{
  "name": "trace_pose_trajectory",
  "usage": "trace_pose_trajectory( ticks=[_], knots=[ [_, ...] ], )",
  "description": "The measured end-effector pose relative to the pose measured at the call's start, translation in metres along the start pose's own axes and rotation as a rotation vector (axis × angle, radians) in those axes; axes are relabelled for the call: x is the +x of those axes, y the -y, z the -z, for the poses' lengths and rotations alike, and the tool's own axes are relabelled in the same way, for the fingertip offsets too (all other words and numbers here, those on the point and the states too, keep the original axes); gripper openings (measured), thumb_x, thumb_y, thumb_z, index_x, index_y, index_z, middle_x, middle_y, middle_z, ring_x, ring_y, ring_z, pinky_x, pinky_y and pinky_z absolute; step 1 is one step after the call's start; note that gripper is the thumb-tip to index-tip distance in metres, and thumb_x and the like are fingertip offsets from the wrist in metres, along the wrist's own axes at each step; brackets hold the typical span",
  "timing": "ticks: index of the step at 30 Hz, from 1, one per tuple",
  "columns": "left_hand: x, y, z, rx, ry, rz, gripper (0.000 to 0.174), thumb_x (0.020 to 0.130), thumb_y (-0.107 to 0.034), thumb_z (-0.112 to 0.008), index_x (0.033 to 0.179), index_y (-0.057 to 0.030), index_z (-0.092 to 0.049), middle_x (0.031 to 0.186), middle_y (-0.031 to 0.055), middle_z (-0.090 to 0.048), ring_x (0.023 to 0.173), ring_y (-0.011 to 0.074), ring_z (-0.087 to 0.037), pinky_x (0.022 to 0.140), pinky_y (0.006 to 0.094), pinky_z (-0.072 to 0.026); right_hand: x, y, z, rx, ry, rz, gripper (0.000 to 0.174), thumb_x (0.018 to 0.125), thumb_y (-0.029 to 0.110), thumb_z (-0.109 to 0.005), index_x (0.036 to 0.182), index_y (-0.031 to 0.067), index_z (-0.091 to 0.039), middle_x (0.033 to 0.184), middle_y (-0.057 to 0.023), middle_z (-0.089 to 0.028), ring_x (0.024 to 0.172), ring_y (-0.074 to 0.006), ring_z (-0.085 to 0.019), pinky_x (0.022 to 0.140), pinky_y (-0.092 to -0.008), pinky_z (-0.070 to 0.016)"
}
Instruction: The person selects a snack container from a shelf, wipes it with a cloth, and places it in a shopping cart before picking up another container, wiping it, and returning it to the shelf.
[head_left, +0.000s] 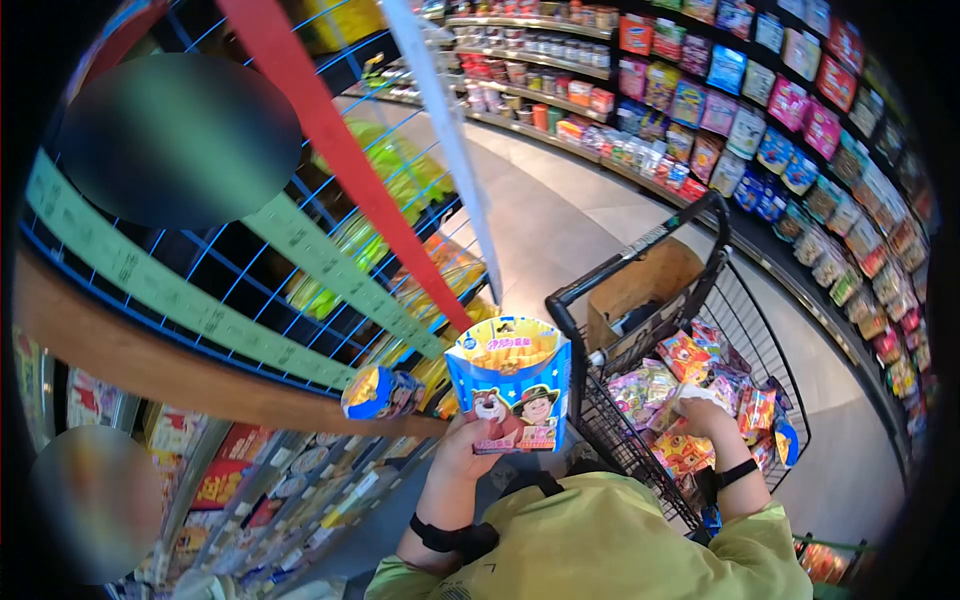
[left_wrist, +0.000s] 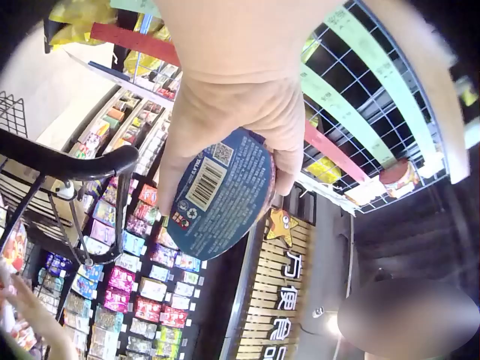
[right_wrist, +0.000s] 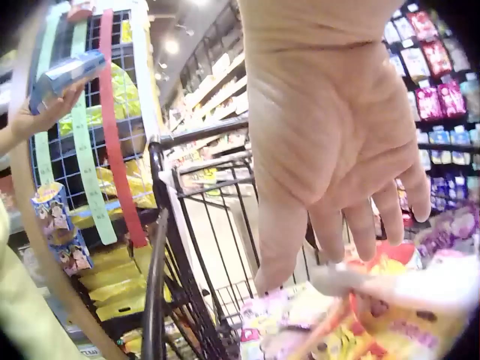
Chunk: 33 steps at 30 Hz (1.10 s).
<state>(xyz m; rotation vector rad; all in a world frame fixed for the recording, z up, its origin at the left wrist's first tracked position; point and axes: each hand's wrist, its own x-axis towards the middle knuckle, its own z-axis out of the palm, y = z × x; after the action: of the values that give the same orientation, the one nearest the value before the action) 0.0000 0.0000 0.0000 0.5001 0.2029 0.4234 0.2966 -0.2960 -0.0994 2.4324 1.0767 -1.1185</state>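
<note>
My left hand (head_left: pixel 465 452) grips a blue snack tub (head_left: pixel 510 390) upright by its lower part, with cartoon figures on its front. Seen in the left wrist view, the thumb and fingers of the left hand (left_wrist: pixel 232 112) lie along either side of the tub's base (left_wrist: pixel 221 199), which bears a barcode. My right hand (head_left: pixel 708 418) is over colourful packets (head_left: pixel 685 355) in the shopping cart (head_left: pixel 780 340). Its fingers extend downward in the right wrist view, where the hand (right_wrist: pixel 337 142) has a pale, blurred thing near the fingertips; contact is unclear.
Left of the held tub, a similar tub (head_left: pixel 380 392) stands by a blue wire rack (head_left: pixel 180 290) with red and green strips. The cart's black handle (head_left: pixel 640 240) lies ahead. Shelves of hanging packets (head_left: pixel 745 130) curve along the right, beyond the floor (head_left: pixel 560 190).
</note>
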Motion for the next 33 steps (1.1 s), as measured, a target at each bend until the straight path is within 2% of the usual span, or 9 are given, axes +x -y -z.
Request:
trace_pose_trajectory(
  ticks=[2, 5, 8, 13, 22, 27, 29, 30, 33],
  knots=[
    [-0.004, 0.004, -0.021, 0.073, -0.065, 0.028, 0.031, 0.073, -0.016, -0.07, 0.098, -0.0048, -0.054, 0.082, 0.0038, -0.056, 0.073, 0.0198, -0.055, 0.066, 0.0368, -0.0447, -0.024, 0.016, 0.033, 0.108, -0.239, 0.039, 0.06, 0.076, 0.045, -0.066, 0.121, 0.0069, -0.054, 0.114, -0.0206, -0.059, 0.108, -0.0333, -0.056, 0.092, -0.0406, -0.0451],
    [-0.008, -0.016, -0.013, 0.094, -0.083, -0.039, 0.028, 0.073, -0.013, -0.068, 0.095, -0.0047, -0.053, 0.079, 0.0037, -0.054, 0.069, 0.0174, -0.052, 0.063, 0.0331, -0.0425, -0.035, 0.095, 0.095, 0.325, -0.654, 0.508, 0.047, 0.084, 0.028, -0.063, 0.119, -0.0023, -0.053, 0.107, -0.019, -0.063, 0.099, -0.0329, -0.061, 0.087, -0.0386, -0.0478],
    [-0.018, -0.018, -0.007, 0.144, -0.063, -0.016, 0.043, 0.072, -0.014, -0.07, 0.109, -0.0029, -0.053, 0.096, 0.007, -0.06, 0.085, 0.019, -0.058, 0.076, 0.0329, -0.0467, -0.062, 0.173, 0.139, 0.882, -0.5, 0.751, 0.035, 0.091, 0.015, -0.055, 0.121, -0.0018, -0.051, 0.109, -0.0145, -0.062, 0.105, -0.0197, -0.058, 0.09, -0.0309, -0.0446],
    [-0.041, -0.029, 0.01, 0.324, -0.102, -0.103, 0.073, 0.068, -0.014, -0.076, 0.131, -0.0018, -0.041, 0.124, 0.009, -0.055, 0.112, 0.0181, -0.054, 0.098, 0.0351, -0.0411, -0.057, 0.258, 0.151, 1.203, -0.161, 1.034, 0.045, 0.093, 0.025, -0.053, 0.127, -0.0042, -0.044, 0.116, -0.0107, -0.056, 0.103, -0.0137, -0.054, 0.087, -0.0274, -0.0442],
    [-0.083, -0.068, 0.039, 0.746, -0.247, -0.261, 0.076, 0.069, -0.013, -0.08, 0.131, -0.0025, -0.037, 0.122, 0.0074, -0.053, 0.111, 0.0155, -0.053, 0.094, 0.0316, -0.0432, -0.018, 0.36, 0.135, 1.186, -0.011, 1.028, 0.025, 0.093, 0.025, -0.057, 0.1, 0.0016, -0.059, 0.084, -0.001, -0.06, 0.078, -0.0066, -0.054, 0.069, -0.0215, -0.0441],
    [-0.104, -0.12, 0.039, 0.756, -0.204, -0.412, 0.078, 0.073, -0.009, -0.076, 0.138, -0.0044, -0.032, 0.134, 0.0095, -0.044, 0.121, 0.0189, -0.045, 0.101, 0.0353, -0.0383, -0.009, 0.417, 0.146, 1.096, -0.048, 1.095, 0.025, 0.092, 0.023, -0.058, 0.097, -0.0014, -0.06, 0.083, -0.0008, -0.061, 0.077, -0.0057, -0.054, 0.069, -0.0218, -0.0447],
    [-0.105, -0.145, 0.053, 0.847, -0.303, -0.545, 0.082, 0.077, -0.02, -0.074, 0.142, -0.0037, -0.026, 0.142, 0.0137, -0.035, 0.131, 0.0231, -0.035, 0.107, 0.037, -0.0292, 0.002, 0.439, 0.15, 0.991, -0.187, 1.243, 0.026, 0.091, 0.026, -0.058, 0.098, 0.0004, -0.06, 0.084, -0.0004, -0.06, 0.075, -0.0054, -0.054, 0.065, -0.021, -0.0441],
    [-0.103, -0.159, 0.058, 0.875, -0.355, -0.584, 0.068, 0.085, -0.013, -0.065, 0.141, -0.0038, -0.028, 0.139, 0.0154, -0.039, 0.131, 0.025, -0.034, 0.107, 0.038, -0.0299, 0.006, 0.448, 0.153, 0.991, -0.19, 1.243, 0.026, 0.091, 0.026, -0.058, 0.098, 0.0004, -0.06, 0.084, -0.0004, -0.06, 0.075, -0.0054, -0.054, 0.065, -0.021, -0.0441],
    [-0.091, -0.188, 0.056, 0.979, -0.554, -0.683, 0.062, 0.086, -0.017, -0.064, 0.138, -0.001, -0.033, 0.138, 0.0163, -0.041, 0.13, 0.0258, -0.037, 0.104, 0.036, -0.0342, 0.017, 0.47, 0.16, 0.931, -0.173, 1.195, 0.025, 0.091, 0.024, -0.059, 0.097, -0.0001, -0.06, 0.084, -0.0002, -0.06, 0.076, -0.0052, -0.054, 0.066, -0.0211, -0.0442]
  ],
)
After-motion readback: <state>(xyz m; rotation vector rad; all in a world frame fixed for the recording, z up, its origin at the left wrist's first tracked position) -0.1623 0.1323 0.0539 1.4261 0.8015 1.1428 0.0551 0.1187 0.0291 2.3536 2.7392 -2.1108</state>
